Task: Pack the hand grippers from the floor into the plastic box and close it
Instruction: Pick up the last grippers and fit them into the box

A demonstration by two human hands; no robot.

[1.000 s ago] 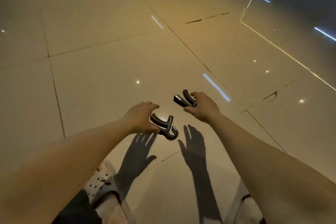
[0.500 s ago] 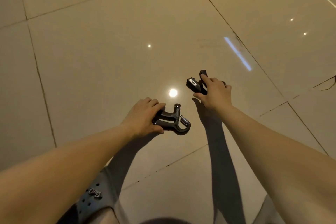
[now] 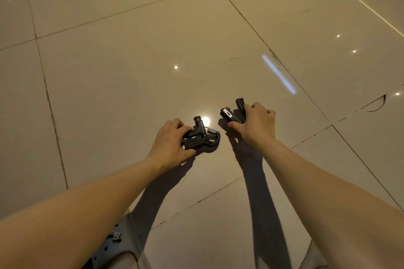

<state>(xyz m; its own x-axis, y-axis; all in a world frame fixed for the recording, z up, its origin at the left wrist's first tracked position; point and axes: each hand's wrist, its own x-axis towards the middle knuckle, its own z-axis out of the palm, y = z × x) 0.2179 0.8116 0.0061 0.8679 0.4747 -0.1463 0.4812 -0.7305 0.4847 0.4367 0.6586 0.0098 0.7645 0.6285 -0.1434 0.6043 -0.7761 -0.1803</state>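
Note:
Two black hand grippers are in the head view, low over the glossy tiled floor. My left hand [image 3: 169, 145] grips the handles of one hand gripper [image 3: 203, 136], whose metal spring and curved end stick out to the right. My right hand [image 3: 255, 123] holds the second hand gripper [image 3: 231, 113], with both handle ends poking out to the left and one showing a small white display. Most of that gripper is hidden under my fingers. No plastic box is in view.
Beige floor tiles [image 3: 131, 72] with dark grout lines spread all around, with bright light reflections. A grey perforated shoe [image 3: 113, 244] shows at the bottom left, and the edge of another at the bottom right.
Both hands have closed tighter round their hand grippers. The left one is now turned more upright in the fingers. The camera has dipped and shifted slightly.

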